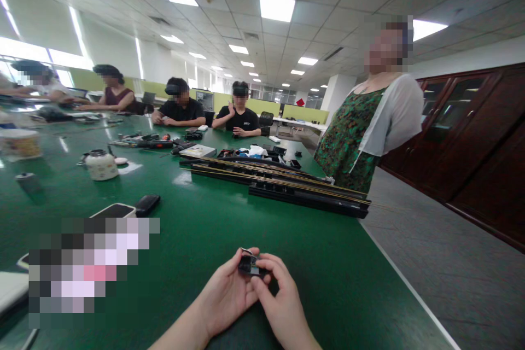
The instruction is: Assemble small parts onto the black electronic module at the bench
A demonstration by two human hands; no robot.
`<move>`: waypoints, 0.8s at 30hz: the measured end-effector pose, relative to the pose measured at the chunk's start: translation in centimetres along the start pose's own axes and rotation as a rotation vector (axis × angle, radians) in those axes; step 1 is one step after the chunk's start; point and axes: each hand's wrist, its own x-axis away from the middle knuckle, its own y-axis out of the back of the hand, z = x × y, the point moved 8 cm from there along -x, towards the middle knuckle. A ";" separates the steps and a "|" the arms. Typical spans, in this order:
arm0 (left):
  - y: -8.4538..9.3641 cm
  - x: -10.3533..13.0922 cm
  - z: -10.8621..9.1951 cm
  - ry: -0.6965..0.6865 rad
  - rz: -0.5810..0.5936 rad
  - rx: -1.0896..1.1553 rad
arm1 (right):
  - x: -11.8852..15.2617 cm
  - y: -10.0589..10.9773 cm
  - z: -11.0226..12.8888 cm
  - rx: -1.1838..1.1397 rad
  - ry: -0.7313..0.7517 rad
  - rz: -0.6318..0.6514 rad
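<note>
Near the front of the green table, I hold a small black open case (246, 266) with something light-coloured inside, too small to name. My left hand (229, 290) cups the case from the left and below, palm up, thumb along its upper edge. From the right, my right hand (281, 292) grips the case, with thumb and fingers at its near right part. The fingertips of both hands meet around it, partly hiding it. Above the tabletop, both hands are close together.
Black rails (307, 199) with thin brass-coloured rods lie across the table ahead. A white jar (101, 165), a black wallet-like item (147, 205) and a phone (117, 210) lie leftward. Several people sit along the far side; a person (348, 120) stands at the right edge.
</note>
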 end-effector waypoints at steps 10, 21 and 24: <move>0.3 -0.1 0.0 -0.002 -0.053 0.001 | 0.1 -0.1 -0.2 -0.033 -0.027 0.004; 1.0 -0.2 0.3 0.014 -0.149 -0.004 | 0.1 0.1 -0.4 -0.046 -0.027 -0.013; 0.9 -0.1 0.3 0.013 -0.166 0.023 | 0.0 0.5 -0.6 -0.068 -0.041 -0.061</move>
